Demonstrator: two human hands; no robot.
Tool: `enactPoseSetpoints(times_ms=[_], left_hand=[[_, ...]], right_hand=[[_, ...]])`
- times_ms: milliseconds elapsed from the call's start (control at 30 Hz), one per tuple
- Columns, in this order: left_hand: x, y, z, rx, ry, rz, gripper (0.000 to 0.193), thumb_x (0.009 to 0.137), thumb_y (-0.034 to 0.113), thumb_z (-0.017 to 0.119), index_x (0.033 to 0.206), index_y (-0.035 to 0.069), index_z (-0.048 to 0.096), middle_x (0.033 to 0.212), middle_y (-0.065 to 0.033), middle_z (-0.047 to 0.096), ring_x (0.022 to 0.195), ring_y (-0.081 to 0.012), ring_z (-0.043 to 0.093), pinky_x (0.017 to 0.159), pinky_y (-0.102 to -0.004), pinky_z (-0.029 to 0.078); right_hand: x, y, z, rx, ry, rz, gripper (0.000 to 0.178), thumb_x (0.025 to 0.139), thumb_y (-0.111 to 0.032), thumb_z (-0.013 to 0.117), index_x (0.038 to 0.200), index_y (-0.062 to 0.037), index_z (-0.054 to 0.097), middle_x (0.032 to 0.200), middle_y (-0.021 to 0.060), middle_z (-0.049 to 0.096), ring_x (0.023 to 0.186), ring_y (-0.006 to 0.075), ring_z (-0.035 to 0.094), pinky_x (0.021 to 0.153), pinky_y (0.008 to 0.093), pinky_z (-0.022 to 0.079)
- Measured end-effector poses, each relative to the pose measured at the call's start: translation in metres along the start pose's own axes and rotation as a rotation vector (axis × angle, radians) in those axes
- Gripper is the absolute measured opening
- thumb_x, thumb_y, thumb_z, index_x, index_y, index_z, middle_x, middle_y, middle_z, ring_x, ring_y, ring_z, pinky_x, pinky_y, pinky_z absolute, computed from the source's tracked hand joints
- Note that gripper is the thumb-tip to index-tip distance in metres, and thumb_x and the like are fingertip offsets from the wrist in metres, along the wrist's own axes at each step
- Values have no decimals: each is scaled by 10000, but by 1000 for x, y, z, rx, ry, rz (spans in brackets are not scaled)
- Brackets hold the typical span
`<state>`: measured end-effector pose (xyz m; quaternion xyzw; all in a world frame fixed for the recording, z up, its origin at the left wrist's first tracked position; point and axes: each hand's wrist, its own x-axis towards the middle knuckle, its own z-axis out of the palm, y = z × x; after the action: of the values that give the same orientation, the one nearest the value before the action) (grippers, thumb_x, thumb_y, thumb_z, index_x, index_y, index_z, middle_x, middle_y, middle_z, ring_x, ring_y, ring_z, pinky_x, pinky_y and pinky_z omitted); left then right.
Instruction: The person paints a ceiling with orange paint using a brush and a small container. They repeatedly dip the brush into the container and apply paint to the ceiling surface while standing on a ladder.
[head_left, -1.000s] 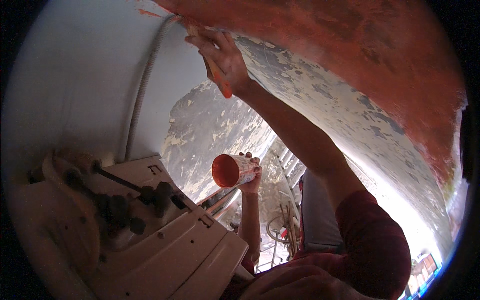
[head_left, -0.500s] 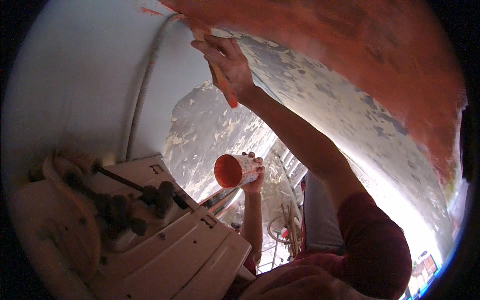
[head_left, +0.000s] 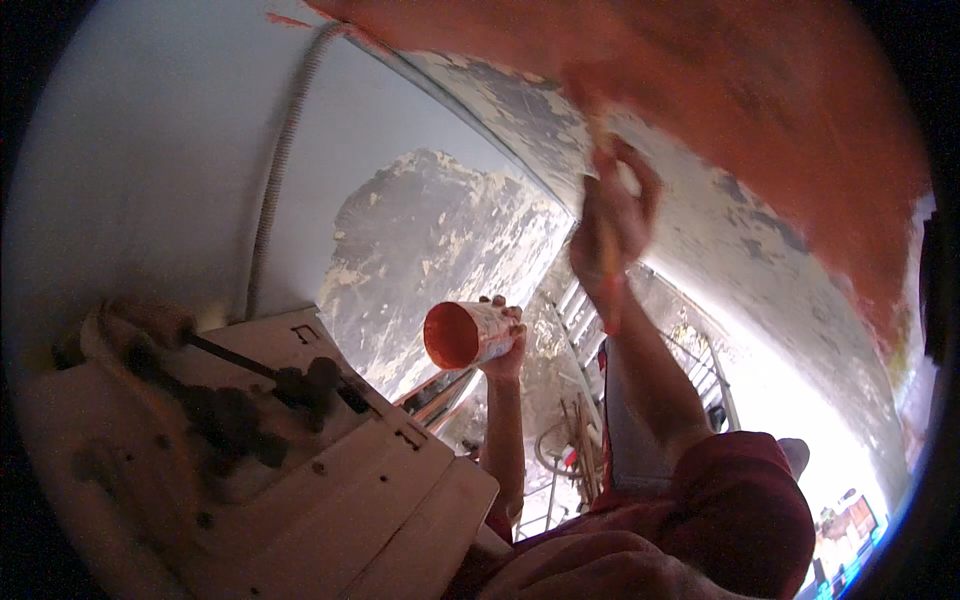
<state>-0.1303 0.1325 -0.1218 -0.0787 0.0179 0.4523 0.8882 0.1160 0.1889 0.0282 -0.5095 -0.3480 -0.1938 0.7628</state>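
Observation:
My left hand (head_left: pixel 513 345) is closed around a paint cup (head_left: pixel 490 330) spattered with orange-red. The cup lies tilted, its orange-coated mouth facing left; how much paint is inside cannot be made out. Higher and to the right, my right hand (head_left: pixel 622 215) grips a paintbrush (head_left: pixel 611 262) with an orange-stained handle. Motion blurs both hand and brush. The bristle end points up at the orange-red painted area (head_left: pixel 770 120) overhead, near its lower edge. Below that edge runs a patchy grey and cream wall surface (head_left: pixel 700 190).
A ribbed conduit (head_left: pixel 278 165) runs down the smooth pale wall (head_left: pixel 150 170) at left. Below it stands a pale metal housing (head_left: pixel 400 510) with dark knobs and a rod. A peeling patch (head_left: pixel 420 230) covers the wall behind the cup. Sticks (head_left: pixel 578 445) and metal railings (head_left: pixel 712 375) show farther down.
My right hand has swung right and down with the paintbrush, away from the corner by the conduit's top. My left hand and the cup have barely shifted.

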Motion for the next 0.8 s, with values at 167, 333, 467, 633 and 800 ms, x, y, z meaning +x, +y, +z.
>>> enactPoseSetpoints(times_ms=[167, 333, 467, 633, 800], left_hand=[[-3, 0, 5, -15, 25, -44, 571, 841, 304, 687, 1338, 91, 503, 1294, -132, 488, 1162, -305, 473, 902, -437, 489], [-7, -10, 10, -4, 38, -66, 466, 927, 310, 582, 1341, 102, 525, 1329, -137, 487, 1181, -303, 471, 846, -425, 475], [-4, -16, 5, -15, 18, -129, 537, 859, 293, 660, 1330, 85, 508, 1311, -129, 471, 1183, -302, 458, 871, -429, 464], [-3, -21, 2, -55, 28, -153, 549, 819, 285, 704, 1292, 77, 516, 1292, -106, 472, 1172, -281, 458, 881, -430, 449], [-12, -26, 7, -74, 43, -129, 562, 800, 280, 713, 1281, 65, 516, 1281, -111, 471, 1158, -279, 461, 890, -429, 450]], right_hand=[[14, -17, -146, -335, -7, -125, 271, 869, 15, 649, 1135, -29, 625, 1199, 247, 566, 1065, 372, 602, 820, 389, 556], [28, -54, -249, -842, 7, -266, 346, 971, -98, 576, 1291, 0, 487, 1284, 234, 510, 1194, 348, 518, 962, 435, 467], [6, -65, -251, -876, 398, 378, 357, 981, -169, 576, 1290, -27, 469, 1307, 200, 456, 1221, 339, 458, 1002, 446, 396], [-24, -1, -93, 172, 347, 456, 357, 927, -186, 637, 1267, -114, 555, 1299, 142, 424, 1189, 302, 442, 960, 429, 422], [-6, -2, 22, -199, -458, -76, 484, 779, -172, 682, 1251, -270, 643, 1298, 113, 498, 1188, 322, 456, 980, 423, 430]])
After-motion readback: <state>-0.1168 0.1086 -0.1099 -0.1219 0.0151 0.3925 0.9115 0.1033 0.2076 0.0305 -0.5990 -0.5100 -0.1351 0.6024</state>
